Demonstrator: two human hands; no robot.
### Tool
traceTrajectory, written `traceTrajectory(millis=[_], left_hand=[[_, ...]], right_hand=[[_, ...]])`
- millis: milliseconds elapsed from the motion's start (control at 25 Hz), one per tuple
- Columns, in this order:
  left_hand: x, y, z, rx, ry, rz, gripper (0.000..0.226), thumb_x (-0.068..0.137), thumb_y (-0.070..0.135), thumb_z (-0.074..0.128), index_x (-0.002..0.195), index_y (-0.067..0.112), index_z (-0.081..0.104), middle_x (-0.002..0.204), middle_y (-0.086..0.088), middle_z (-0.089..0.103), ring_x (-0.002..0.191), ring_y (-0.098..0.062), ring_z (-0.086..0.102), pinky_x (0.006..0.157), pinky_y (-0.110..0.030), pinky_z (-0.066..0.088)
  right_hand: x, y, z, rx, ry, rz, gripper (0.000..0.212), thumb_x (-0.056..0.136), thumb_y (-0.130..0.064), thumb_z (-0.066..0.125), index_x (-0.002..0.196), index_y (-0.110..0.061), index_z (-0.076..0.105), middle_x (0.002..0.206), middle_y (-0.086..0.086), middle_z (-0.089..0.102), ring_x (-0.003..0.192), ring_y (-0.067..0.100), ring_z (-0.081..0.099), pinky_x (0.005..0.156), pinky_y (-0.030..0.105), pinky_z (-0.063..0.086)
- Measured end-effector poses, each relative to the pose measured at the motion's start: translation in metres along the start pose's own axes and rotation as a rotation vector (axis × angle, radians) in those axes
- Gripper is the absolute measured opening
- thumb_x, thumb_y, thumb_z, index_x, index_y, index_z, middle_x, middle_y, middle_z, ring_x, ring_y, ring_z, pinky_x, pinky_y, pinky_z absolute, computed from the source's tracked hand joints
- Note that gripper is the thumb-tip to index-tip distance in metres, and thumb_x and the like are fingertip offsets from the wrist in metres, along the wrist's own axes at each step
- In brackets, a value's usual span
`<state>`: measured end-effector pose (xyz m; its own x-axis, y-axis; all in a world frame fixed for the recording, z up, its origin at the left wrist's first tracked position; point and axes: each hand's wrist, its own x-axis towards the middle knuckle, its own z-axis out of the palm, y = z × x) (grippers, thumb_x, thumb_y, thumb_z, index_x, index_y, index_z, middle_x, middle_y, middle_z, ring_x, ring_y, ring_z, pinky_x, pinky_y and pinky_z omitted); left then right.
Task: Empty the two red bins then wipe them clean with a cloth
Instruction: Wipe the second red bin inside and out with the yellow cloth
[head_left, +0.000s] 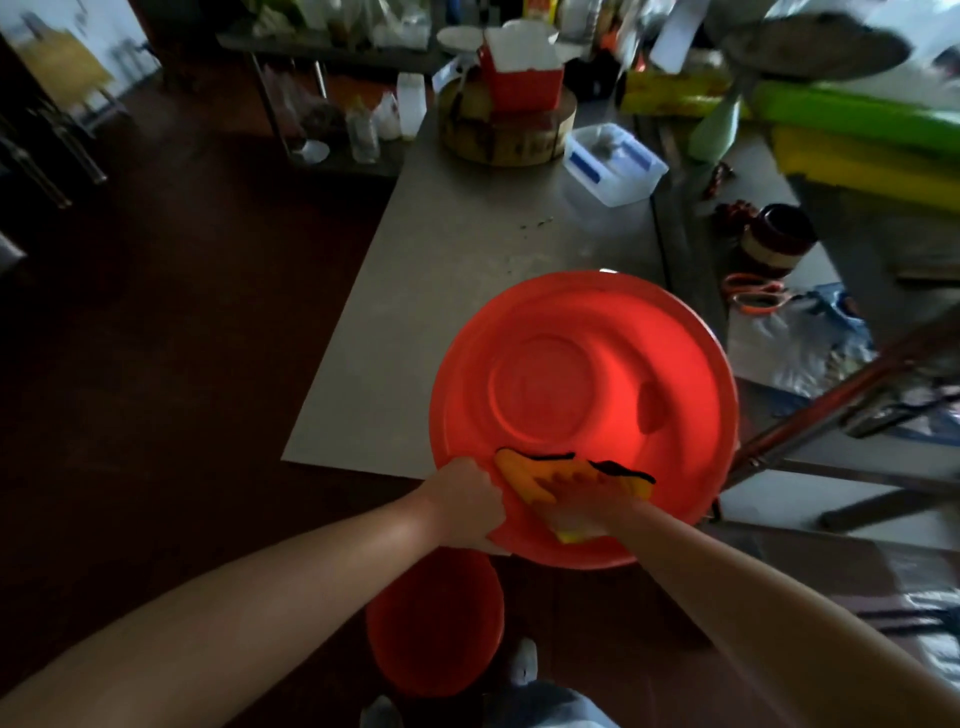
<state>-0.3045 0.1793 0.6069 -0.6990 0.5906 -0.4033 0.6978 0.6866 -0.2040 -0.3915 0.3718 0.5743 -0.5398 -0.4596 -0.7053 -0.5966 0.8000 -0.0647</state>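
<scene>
A large round red bin stands at the near corner of the steel table, its inside bare. My left hand grips the bin's near rim, fingers curled over the edge. Inside the near wall, my right hand presses a yellow cloth with dark edging against the plastic, fingers spread flat on it. A second red bin sits on the dark floor below the table edge, between my arms.
At the table's far end stand a round wooden block with a red box on it and a clear plastic tub. On the right are a dark mug, orange scissors, plastic bags and a slanting metal bar.
</scene>
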Motion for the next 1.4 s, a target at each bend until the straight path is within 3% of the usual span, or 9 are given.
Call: traceTrajectory(millis=[240,480,560,640,720,880,1040,1160,1400], left_hand=[[-0.009,-0.014,0.003,0.073,-0.004,-0.036,0.067,0.085,0.075,0.041,0.089,0.014,0.070,0.087,-0.005,0.069,0.080,-0.026,0.066,0.077,-0.037,0.042],[-0.042,-0.062,-0.025,0.300,0.027,-0.130,0.031,0.074,0.048,0.073,0.090,0.021,0.076,0.091,0.003,0.073,0.097,-0.021,0.064,0.111,-0.041,0.035],[-0.051,-0.074,-0.032,0.346,-0.016,-0.210,0.025,0.082,0.039,0.069,0.099,0.023,0.076,0.103,0.000,0.073,0.114,-0.026,0.059,0.121,-0.053,0.018],[-0.048,-0.068,-0.024,0.345,-0.167,-0.250,0.046,0.087,0.050,0.060,0.123,0.022,0.068,0.129,-0.009,0.063,0.137,-0.038,0.040,0.116,-0.066,-0.007],[-0.037,-0.040,-0.013,0.311,-0.212,-0.246,0.078,0.082,0.073,0.052,0.139,0.019,0.056,0.142,-0.016,0.052,0.142,-0.044,0.030,0.113,-0.070,-0.006],[-0.012,0.018,0.011,-0.024,-0.010,-0.275,0.085,0.088,0.075,0.039,0.138,0.007,0.050,0.132,-0.019,0.058,0.124,-0.039,0.051,0.114,-0.054,0.021],[0.000,0.015,0.021,0.067,0.153,-0.219,0.073,0.083,0.080,0.043,0.096,0.014,0.071,0.087,-0.007,0.072,0.078,-0.024,0.068,0.078,-0.032,0.047],[0.003,0.005,0.021,0.153,0.211,-0.172,0.070,0.075,0.085,0.048,0.065,0.020,0.070,0.059,0.001,0.066,0.053,-0.018,0.062,0.060,-0.024,0.045],[0.015,0.007,0.035,0.113,0.246,-0.094,0.071,0.079,0.082,0.046,0.067,0.017,0.070,0.061,-0.001,0.066,0.055,-0.019,0.062,0.057,-0.022,0.046]], right_hand=[[-0.063,0.004,0.017,-0.068,-0.056,-0.118,0.117,0.069,-0.096,0.044,0.160,-0.040,-0.004,0.170,-0.005,0.008,0.156,0.026,0.011,0.123,0.050,0.013],[-0.070,0.020,0.029,-0.432,0.100,-0.062,0.097,0.078,-0.067,0.058,0.158,-0.046,0.008,0.165,-0.006,0.024,0.149,0.031,0.026,0.118,0.052,0.022],[-0.067,0.017,0.025,-0.448,0.162,-0.061,0.091,0.080,-0.059,0.060,0.157,-0.045,0.013,0.162,-0.006,0.029,0.147,0.032,0.028,0.116,0.051,0.020],[-0.063,0.014,0.021,-0.447,0.192,-0.059,0.089,0.081,-0.057,0.061,0.157,-0.044,0.016,0.160,-0.007,0.033,0.146,0.032,0.029,0.116,0.051,0.018],[-0.060,0.013,0.018,-0.444,0.200,-0.060,0.088,0.082,-0.057,0.061,0.157,-0.045,0.016,0.161,-0.009,0.032,0.147,0.031,0.027,0.117,0.052,0.017],[-0.056,0.019,0.015,-0.416,0.190,-0.059,0.091,0.083,-0.063,0.059,0.158,-0.045,0.011,0.164,-0.008,0.026,0.150,0.030,0.024,0.118,0.051,0.018],[-0.039,0.020,0.013,-0.270,0.089,0.006,0.091,0.080,-0.090,0.025,0.158,-0.045,0.014,0.166,-0.007,0.022,0.152,0.028,0.018,0.118,0.054,0.016],[-0.016,0.007,0.013,-0.169,0.149,0.017,0.080,0.089,-0.081,0.007,0.156,-0.042,0.024,0.163,-0.006,0.029,0.150,0.025,0.024,0.113,0.055,0.017],[0.048,-0.013,0.016,0.058,0.142,0.023,0.066,0.100,-0.068,0.021,0.160,-0.040,0.015,0.167,-0.004,0.019,0.153,0.027,0.017,0.120,0.054,0.014]])
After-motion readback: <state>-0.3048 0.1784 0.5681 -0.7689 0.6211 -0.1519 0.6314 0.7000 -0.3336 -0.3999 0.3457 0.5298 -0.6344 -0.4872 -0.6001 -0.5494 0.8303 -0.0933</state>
